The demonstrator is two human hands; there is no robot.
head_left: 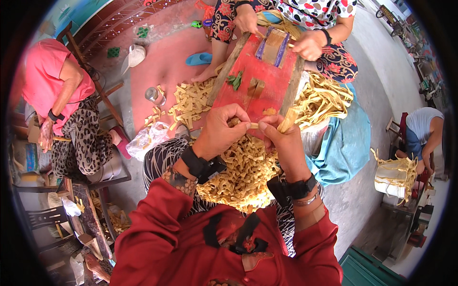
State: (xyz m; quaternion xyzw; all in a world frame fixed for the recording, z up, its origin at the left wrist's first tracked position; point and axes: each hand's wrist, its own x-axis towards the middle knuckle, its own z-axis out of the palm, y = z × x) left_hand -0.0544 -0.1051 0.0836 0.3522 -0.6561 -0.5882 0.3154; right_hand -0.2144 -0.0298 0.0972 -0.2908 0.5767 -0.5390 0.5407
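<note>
Tan leaf strip (253, 125) pinched betw. both hands, long axis running L–R. Left hand (220, 129) fingers closed on one end; right hand (281, 131) fingers closed on other, equally near.

floor: grey concrete (367, 200), with a red-painted patch (157, 71) at upper left
light: daylight, bright on the concrete at right
seating: dark wooden bench (112, 178) at left; dark chair (47, 217) below it
wooden frame: slanted brown bars (90, 71) behind the seated person in pink
upper left: red lattice fence (124, 16) with a teal surface (81, 9) beyond it
lower right: green slatted panel (367, 271)
right edge: cluttered stand (420, 224), detail too small to tell
loose item: blue sandal (198, 58) on the red patch
</note>
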